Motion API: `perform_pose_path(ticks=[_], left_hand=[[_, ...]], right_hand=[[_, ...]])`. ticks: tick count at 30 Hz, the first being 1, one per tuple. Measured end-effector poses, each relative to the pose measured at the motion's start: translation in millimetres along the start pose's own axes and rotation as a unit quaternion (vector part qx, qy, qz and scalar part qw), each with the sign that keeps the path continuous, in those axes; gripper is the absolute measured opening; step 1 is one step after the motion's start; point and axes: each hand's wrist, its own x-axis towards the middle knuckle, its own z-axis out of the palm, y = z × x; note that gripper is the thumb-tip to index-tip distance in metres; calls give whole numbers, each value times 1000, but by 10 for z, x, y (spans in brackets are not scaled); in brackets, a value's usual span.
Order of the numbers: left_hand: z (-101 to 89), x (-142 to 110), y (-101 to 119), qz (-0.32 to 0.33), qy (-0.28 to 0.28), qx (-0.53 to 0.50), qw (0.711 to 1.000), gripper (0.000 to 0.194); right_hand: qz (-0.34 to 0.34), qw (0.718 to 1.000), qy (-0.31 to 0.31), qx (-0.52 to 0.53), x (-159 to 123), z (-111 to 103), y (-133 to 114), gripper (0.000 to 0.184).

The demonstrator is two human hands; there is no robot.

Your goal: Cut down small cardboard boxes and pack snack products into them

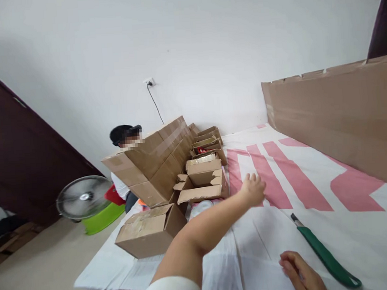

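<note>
Stretched forward over the table, my left hand [253,189] has its fingers extended and holds nothing that I can see. It hovers above a pink stripe on the white cloth, to the right of an open cardboard box [201,193]. My right hand [303,273] rests low at the table's near side, its fingers loosely bent, thumb apart, nothing in it. Just right of that hand lies a utility knife [323,250] with a green handle, its blade end pointing away from me. A closed cardboard box [149,232] sits left of my left forearm.
Several open small boxes [208,141] run in a row toward the wall. Behind them rises a wall of taped cartons [158,158], with a person in a black cap [123,134] beyond. A tall cardboard panel [336,108] borders the right. A fan [84,197] stands left.
</note>
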Motion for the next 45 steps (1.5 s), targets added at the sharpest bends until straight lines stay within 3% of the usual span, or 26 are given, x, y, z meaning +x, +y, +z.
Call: perform_pose_path(ticks=[3,5,8,9,12,16,23,27,31,35,37,39,42,45], left_hand=[[172,-794,309,27,9,1,1000,62],[373,-1275,269,-78,-3,-19,997,70],[701,-1754,-78,-278,-62,-12,959,77],[793,-1846,-223,-319,-74,-10,945,79],[976,-1961,-592,-332,-61,-25,941,71],[1043,-1848,-815,-353,-42,-33,934,63],[1009,-1457,-952,-397,-9,-67,915,58],[1027,-1360,-862,-420,14,-90,903,62],[1057,-1517,-626,-392,35,-128,910,72],[891,-1986,-564,-312,95,-160,932,63],[694,-2280,-720,-321,147,-153,923,50],[458,-2574,-1004,-374,200,-137,895,46],[163,-2969,-1522,-494,264,-114,820,47],[74,-3252,-1890,-595,268,-130,746,49]], right_hand=[[-27,999,27,4,-2,-6,-60,37],[-43,998,46,8,-11,4,-90,36],[-74,997,18,-8,-7,-5,-89,32],[-84,996,3,-19,0,-15,-75,31],[-105,993,-28,-54,24,-40,-17,28],[-105,991,-23,-82,35,-33,24,28],[-95,989,-19,-111,20,-9,2,32],[-103,986,-16,-129,16,-27,-20,32],[-112,983,-18,-142,9,-55,-43,31],[-116,982,-25,-149,10,-75,-65,32],[-114,982,-29,-150,14,-80,-71,32],[-108,982,-33,-150,18,-80,-71,32],[-106,982,-36,-150,17,-71,-61,31],[-119,980,-30,-154,13,-57,-63,29]])
